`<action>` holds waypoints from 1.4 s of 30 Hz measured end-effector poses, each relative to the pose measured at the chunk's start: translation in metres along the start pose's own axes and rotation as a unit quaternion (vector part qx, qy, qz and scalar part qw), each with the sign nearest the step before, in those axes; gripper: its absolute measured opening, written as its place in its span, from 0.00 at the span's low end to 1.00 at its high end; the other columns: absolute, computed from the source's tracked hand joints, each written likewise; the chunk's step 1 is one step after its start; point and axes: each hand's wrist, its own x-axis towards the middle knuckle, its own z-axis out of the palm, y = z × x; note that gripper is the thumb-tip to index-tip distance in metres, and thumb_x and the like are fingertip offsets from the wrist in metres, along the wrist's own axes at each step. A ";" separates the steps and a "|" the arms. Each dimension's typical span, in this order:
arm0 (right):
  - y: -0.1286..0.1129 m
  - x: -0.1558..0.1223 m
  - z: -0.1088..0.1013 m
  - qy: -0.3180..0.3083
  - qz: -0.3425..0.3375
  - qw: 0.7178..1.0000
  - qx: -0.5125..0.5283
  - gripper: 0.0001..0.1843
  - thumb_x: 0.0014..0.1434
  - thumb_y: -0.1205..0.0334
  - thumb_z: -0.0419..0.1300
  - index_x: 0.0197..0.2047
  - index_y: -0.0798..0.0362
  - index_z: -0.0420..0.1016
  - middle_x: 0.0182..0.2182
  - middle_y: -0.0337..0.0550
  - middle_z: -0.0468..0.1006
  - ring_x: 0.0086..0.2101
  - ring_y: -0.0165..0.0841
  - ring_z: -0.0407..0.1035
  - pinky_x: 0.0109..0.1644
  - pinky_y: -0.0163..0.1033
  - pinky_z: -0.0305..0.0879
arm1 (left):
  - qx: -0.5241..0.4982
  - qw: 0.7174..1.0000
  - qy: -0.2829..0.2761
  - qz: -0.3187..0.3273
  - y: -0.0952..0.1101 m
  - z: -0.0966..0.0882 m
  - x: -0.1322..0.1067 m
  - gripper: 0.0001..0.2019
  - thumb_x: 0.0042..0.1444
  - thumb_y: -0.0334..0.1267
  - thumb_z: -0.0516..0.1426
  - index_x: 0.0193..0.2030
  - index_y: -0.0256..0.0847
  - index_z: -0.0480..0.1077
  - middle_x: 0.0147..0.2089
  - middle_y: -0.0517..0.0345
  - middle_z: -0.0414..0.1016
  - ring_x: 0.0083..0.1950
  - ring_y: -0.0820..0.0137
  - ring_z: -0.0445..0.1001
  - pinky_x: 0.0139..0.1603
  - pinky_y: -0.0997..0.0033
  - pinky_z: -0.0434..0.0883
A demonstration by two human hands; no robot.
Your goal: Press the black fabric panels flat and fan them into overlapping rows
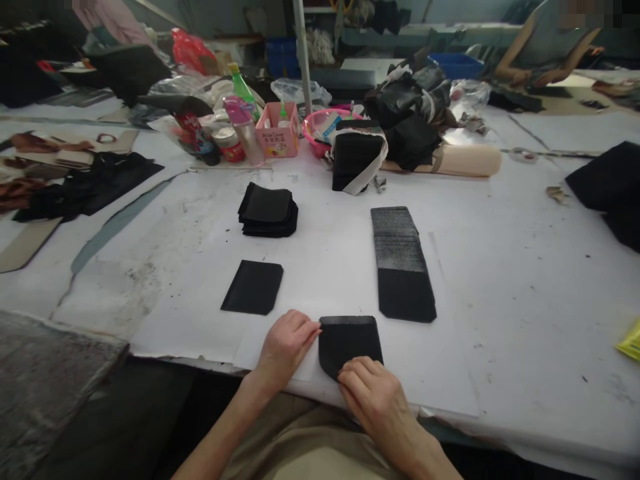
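Observation:
Near the table's front edge lies a black leather-like piece point(349, 339) with a greyish strip along its far edge. My left hand point(289, 345) pinches its far left corner between thumb and fingers. On its near edge, my right hand point(373, 390) has its fingers curled over the material, and that edge looks slightly bent up. A single black piece point(253, 287) lies flat to the left. Behind that sits a stack of black pieces point(268, 210). To the right, overlapping black pieces point(404, 263) are fanned in a row, their far ends showing as grey strips.
Along the back stand a pink box point(278, 131), a clear bottle with a pink lid point(244, 130), a pink basin point(315, 123) and a strapped black bundle point(356, 157). Brown and black scraps point(75, 167) lie left. A yellow packet point(631, 341) is far right. Another person point(545, 53) works beyond.

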 end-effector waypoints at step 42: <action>0.085 0.028 -0.015 0.006 -0.023 0.999 -0.034 0.14 0.69 0.67 0.51 0.50 0.50 0.75 0.41 0.46 0.76 0.42 0.36 0.66 0.45 0.43 0.64 | 0.078 0.984 -0.057 0.151 0.007 0.020 0.023 0.07 0.66 0.30 0.50 0.45 0.36 0.69 0.40 0.51 0.71 0.44 0.64 0.69 0.45 0.62 0.71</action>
